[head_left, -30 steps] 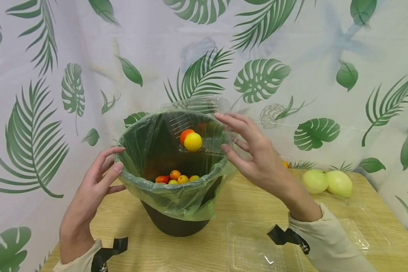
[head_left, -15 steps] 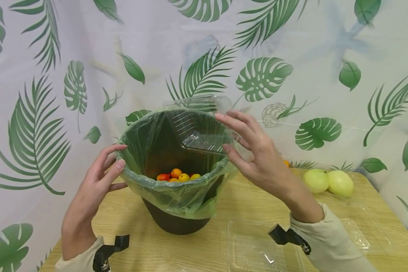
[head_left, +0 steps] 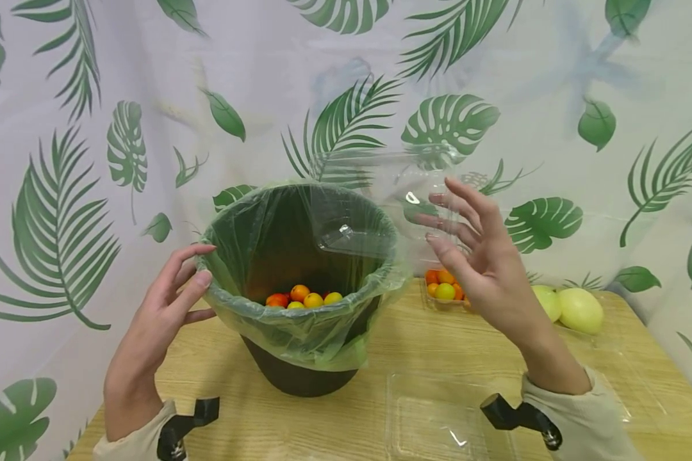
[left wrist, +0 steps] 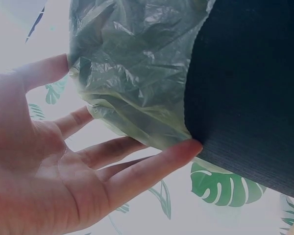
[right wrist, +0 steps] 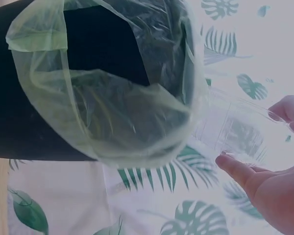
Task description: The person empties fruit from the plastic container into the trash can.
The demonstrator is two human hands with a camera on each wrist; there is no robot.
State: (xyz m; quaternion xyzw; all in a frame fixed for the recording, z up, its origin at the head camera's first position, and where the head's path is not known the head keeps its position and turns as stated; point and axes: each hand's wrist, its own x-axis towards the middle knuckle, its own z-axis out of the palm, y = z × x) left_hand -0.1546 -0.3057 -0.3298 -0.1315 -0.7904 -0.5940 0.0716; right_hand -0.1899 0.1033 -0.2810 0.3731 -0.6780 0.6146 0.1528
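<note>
A black bin (head_left: pixel 300 374) stands on the table, lined with a translucent green bag (head_left: pixel 317 342) folded over its rim. Several red, orange and yellow cherry tomatoes (head_left: pixel 300 298) lie inside. My left hand (head_left: pixel 161 320) rests its fingers against the bin's left side; in the left wrist view the spread fingers (left wrist: pixel 161 164) touch the bag and bin wall. My right hand (head_left: pixel 490 269) pinches the right end of a clear plastic container (head_left: pixel 369 218), tilted above the bin's right rim. No tomatoes show in that container. The right wrist view shows its clear wall (right wrist: pixel 240 132) beside the bag.
Behind my right hand sits a clear punnet (head_left: pixel 441 301) of cherry tomatoes. Two pale green round fruits (head_left: pixel 579 310) lie at the table's right back. A clear plastic tray (head_left: pixel 438 416) lies at the front. A leaf-patterned curtain (head_left: pixel 254 77) hangs behind.
A red and a yellow tomato dropped from the tilted container into the bin. My right hand then moved right with the container, uncovering the tomato punnet. My left hand stayed at the rim.
</note>
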